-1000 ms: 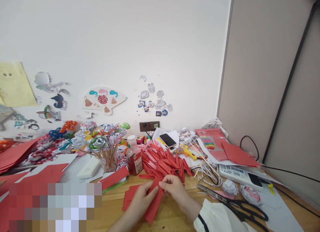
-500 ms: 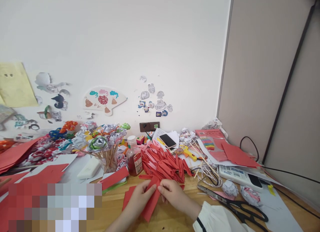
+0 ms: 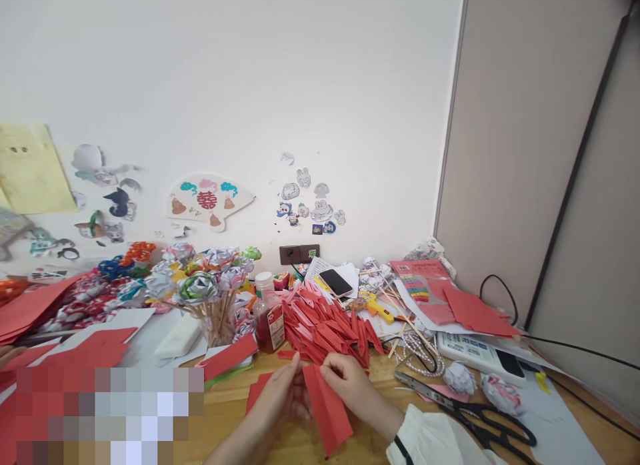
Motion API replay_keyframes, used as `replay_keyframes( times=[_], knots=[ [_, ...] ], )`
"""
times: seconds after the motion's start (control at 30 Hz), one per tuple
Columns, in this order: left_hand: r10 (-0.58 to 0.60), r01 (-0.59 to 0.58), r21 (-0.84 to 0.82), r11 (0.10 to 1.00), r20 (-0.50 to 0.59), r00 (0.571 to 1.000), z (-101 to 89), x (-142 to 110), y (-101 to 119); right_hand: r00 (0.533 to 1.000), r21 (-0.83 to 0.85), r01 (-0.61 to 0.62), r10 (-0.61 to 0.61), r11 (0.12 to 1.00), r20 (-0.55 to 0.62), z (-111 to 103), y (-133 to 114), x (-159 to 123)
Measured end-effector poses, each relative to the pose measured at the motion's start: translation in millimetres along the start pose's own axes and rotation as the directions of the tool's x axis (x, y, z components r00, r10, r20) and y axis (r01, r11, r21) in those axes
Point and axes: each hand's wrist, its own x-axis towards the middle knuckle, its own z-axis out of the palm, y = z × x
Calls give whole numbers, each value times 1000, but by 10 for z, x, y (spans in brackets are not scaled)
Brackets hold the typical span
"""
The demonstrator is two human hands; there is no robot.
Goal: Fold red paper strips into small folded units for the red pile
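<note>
A creased strip of red paper hangs at a slant in front of me, low over the wooden table. My right hand pinches its upper right edge between thumb and fingers. Just left of the strip, my left hand has its thumb raised and its fingers loosely curved, partly behind the paper; whether they touch it I cannot make out. More red paper lies under my left wrist. Beyond my hands spreads a heap of folded red paper pieces.
Black-handled scissors lie right of my right forearm, near crumpled paper balls. Behind are a glass bottle, a cup of sticks, a phone and a yellow glue gun. Another person's hand shows at far left.
The red strip has swung down to the right in my right hand. My left hand has let go of its pinch, and its fingers have loosened.
</note>
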Motion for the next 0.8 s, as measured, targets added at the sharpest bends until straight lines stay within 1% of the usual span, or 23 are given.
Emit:
replay_keyframes(
  times=[0.1, 0.23, 0.33, 0.47, 0.6, 0.8],
  knots=[
    [-10, 10, -27, 1000, 8, 1000, -27, 10, 14, 1000, -52, 10, -10, 999, 7, 10, 6, -5],
    [-7, 7, 35, 999, 12, 1000, -36, 12, -3, 1000, -154, 8, -10, 988, -10, 25, 20, -11],
    [-5, 4, 85, 996, 2, 1000, -25, -2, -2, 1000, -197, 5, -8, 980, -16, 34, 38, -16],
    [10, -10, 62, 998, 12, 1000, -16, -17, 6, 1000, -212, -6, 0, 977, -28, 39, 40, -19],
    [-19, 19, 13, 1000, 29, 999, -25, -8, 9, 999, -187, -25, 19, 982, -35, 36, 24, -15],
    [-43, 40, 60, 997, 51, 998, -41, 2, -3, 996, -231, -78, 65, 970, -64, 57, 39, -15]
  ],
)
